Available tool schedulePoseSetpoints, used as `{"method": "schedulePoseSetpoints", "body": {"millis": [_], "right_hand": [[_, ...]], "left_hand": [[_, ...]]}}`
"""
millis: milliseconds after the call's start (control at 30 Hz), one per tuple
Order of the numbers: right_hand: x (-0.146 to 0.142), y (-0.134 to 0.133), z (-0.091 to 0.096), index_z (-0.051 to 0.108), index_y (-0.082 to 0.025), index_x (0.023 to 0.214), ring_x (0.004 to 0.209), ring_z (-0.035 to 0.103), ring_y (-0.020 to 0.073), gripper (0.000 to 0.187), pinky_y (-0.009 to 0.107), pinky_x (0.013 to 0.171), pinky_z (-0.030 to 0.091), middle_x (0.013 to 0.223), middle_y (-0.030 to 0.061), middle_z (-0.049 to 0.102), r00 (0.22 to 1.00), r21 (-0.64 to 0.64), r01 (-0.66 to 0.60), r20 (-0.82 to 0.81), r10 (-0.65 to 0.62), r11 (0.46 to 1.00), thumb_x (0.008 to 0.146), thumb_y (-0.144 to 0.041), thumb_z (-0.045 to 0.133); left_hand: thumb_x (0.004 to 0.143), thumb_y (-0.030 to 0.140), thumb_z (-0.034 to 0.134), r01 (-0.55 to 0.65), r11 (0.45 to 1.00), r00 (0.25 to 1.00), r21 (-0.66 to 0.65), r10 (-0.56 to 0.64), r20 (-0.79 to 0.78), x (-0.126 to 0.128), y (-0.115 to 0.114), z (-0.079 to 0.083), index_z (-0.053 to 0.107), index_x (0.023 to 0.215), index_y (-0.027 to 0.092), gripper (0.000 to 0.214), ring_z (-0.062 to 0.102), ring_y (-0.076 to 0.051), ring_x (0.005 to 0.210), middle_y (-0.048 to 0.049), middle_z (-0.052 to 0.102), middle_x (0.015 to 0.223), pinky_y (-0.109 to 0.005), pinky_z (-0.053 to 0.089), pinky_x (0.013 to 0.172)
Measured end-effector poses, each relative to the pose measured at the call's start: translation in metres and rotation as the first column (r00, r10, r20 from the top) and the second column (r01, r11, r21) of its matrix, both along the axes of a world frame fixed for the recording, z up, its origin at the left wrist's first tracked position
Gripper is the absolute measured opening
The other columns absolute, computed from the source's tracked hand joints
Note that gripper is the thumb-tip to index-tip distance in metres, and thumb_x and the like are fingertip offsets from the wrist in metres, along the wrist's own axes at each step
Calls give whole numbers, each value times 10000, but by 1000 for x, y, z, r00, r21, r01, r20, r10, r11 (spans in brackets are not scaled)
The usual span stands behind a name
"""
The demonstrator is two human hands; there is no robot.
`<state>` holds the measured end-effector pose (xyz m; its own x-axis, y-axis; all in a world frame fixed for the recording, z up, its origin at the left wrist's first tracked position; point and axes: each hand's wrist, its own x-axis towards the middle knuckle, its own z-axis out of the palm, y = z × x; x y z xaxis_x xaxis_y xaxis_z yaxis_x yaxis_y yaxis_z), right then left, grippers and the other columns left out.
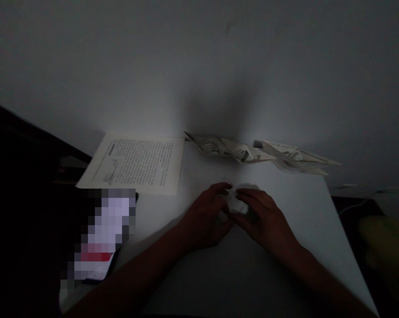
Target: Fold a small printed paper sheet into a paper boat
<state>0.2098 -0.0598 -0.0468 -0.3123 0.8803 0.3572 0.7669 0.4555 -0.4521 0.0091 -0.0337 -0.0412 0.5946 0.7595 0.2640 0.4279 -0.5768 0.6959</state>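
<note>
Between my two hands, over the middle of the white table, is a small piece of printed paper [236,204], its exact shape partly covered by fingers. My left hand [208,216] grips it from the left, with curled fingers at its upper edge and the thumb low. From the right, my right hand [265,216] pinches it, index finger on top and thumb near the left thumb. Behind the hands lie folded paper boats made of printed pages: one boat [219,148] straight ahead and another boat [295,158] to its right.
A flat printed page [140,165] lies at the table's back left. Below it a phone [107,234] with a lit, pixelated screen rests by the left edge. A grey wall [199,66] rises behind the white table [305,203]. Past the right edge is a dim yellowish object [388,243].
</note>
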Motion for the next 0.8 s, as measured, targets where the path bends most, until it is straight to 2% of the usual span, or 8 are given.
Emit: {"method": "schedulePoseSetpoints", "body": {"millis": [100, 200, 333, 467, 633, 800], "right_hand": [[-2, -2, -1, 596, -180, 1148, 1075, 590, 276, 403, 479, 907, 497, 1161, 127, 652, 999, 2, 40, 35, -40, 999, 800, -363, 683], [-4, -4, 1, 603, -195, 1134, 1086, 588, 285, 365, 492, 908, 491, 1169, 118, 653, 997, -9, 61, 49, -60, 998, 813, -356, 666], [-6, -5, 3, 602, -202, 1141, 1108, 575, 296, 359, 503, 915, 481, 1181, 114, 646, 995, -13, 82, 59, -81, 997, 820, -355, 648], [-8, -6, 2, 590, -183, 1160, 1120, 561, 297, 413, 495, 934, 467, 1195, 119, 635, 990, -29, 107, 94, -104, 994, 805, -381, 661], [-10, -9, -2, 581, -165, 1178, 1140, 540, 308, 517, 510, 955, 447, 1227, 127, 610, 983, -28, 132, 129, -127, 991, 766, -464, 673], [-10, -9, -4, 582, -171, 1172, 1146, 536, 304, 534, 503, 965, 440, 1232, 123, 604, 981, -25, 140, 135, -136, 990, 744, -472, 688]], "left_hand": [[743, 285, 694, -207, 977, 975, 49, 210, -69, -3, 0, 1, 528, 957, 175, 292, 507, -271, 1126, -142, 479, 1275, -450, 460, 931], [724, 405, 709, -282, 951, 932, 129, 303, -197, -4, -2, 1, 510, 1088, 151, 486, 500, -319, 1076, -146, 540, 1159, -504, 436, 890], [733, 532, 668, -320, 937, 895, 142, 348, -279, -4, -7, 2, 505, 1140, 145, 586, 507, -318, 1016, -139, 565, 1107, -494, 420, 861], [722, 562, 672, -342, 934, 877, 103, 357, -323, -6, -6, 2, 530, 1121, 132, 604, 513, -311, 995, -130, 578, 1062, -483, 408, 857], [734, 432, 713, -349, 933, 869, 82, 355, -345, -11, -2, 3, 551, 1119, 162, 499, 524, -291, 985, -94, 603, 1049, -472, 395, 854], [803, 355, 661, -363, 929, 863, 70, 364, -352, -15, 4, 5, 604, 1039, 173, 303, 552, -263, 939, -66, 638, 969, -456, 388, 847]]}}
